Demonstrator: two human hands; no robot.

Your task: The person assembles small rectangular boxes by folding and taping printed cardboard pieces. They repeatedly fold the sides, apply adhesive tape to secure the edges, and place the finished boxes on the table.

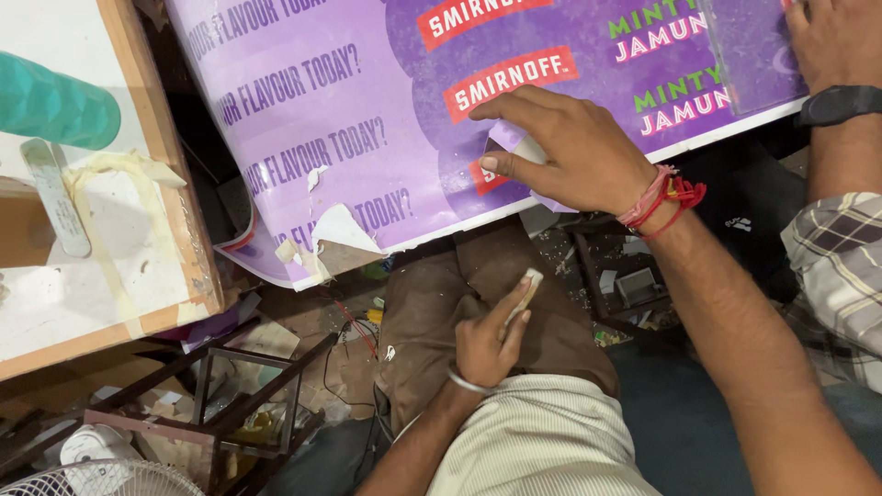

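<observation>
A large purple printed sheet (367, 119) is stuck on a white board that lies tilted across my lap. My right hand (565, 152) lies spread on its near edge. The thumb and fingers press around a pale bare patch (528, 147) where the sheet is lifted. A red thread is tied around that wrist. My left hand (487, 344) hovers below the board over my brown trousers, pinching a small flat pale piece (526, 289) between finger and thumb. Torn white spots (342, 228) mark the sheet's lower left edge.
Another person's hand (831, 41), with a black watch and a plaid sleeve, rests on the board's top right corner. A white wooden-edged panel (110, 266) with a teal roll (50, 101) is at left. A metal frame (248, 395), wires, scraps and a fan (101, 468) lie on the floor.
</observation>
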